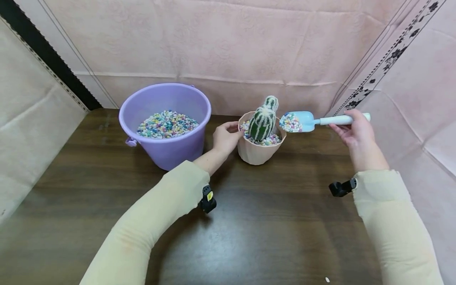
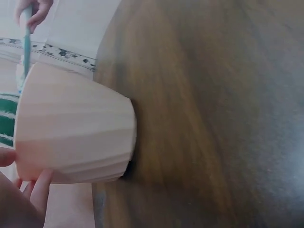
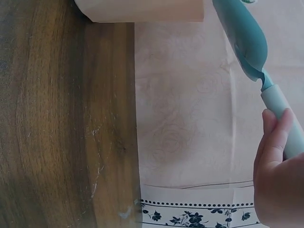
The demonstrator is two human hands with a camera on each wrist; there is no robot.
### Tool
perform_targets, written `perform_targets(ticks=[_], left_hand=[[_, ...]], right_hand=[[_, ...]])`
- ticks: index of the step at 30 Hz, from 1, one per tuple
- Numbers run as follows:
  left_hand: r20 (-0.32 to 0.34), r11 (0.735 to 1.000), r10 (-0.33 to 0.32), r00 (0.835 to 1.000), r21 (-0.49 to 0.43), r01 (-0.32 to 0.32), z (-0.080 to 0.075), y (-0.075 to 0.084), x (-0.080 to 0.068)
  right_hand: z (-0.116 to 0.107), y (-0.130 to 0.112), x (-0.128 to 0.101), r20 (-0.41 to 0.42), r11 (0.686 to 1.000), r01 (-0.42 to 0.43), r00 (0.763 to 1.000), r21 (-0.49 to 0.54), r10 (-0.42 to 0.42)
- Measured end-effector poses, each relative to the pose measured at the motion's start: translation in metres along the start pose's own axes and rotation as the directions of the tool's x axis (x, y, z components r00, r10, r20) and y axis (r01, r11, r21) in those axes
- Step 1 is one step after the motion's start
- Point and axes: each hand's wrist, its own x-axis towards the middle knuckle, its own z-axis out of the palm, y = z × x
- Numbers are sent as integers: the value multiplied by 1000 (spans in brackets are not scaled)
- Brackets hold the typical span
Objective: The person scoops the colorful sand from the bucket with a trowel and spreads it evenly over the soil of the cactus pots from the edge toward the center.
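Observation:
A potted cactus [image 1: 263,123], green with white stripes, stands in a cream fluted pot [image 1: 255,154] with colored pebbles around its base. My left hand [image 1: 225,138] grips the pot's left rim, the thumb at the edge and the fingers against the outer wall [image 2: 76,126]. On the right, my right hand [image 1: 360,132] holds a light blue hand shovel [image 1: 307,119] by its pale handle [image 3: 280,107]. The shovel's blade lies level at the pot's right rim, carrying a heap of colored pebbles [image 1: 290,122]. In the right wrist view the blade's underside shows.
A purple bucket [image 1: 172,149] with many colored pebbles [image 1: 167,124] in it stands left of the pot. Pinkish cloth [image 1: 228,43] hangs behind and at both sides of the brown wooden table [image 1: 263,233]. A small white piece [image 1: 327,280] lies near the front edge.

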Motion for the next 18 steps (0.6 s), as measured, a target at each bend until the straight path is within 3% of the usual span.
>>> perform_targets(ticks=[11,18], left_hand=[[44,996,-64,997,-52,67,-3,2,8],[58,996,-74,996,-48,77,-2,3,8]], right_hand=[[16,6,-14,43,978,102,995,-184,-95],[21,4,-17,46,962,149,989,-230,-142]])
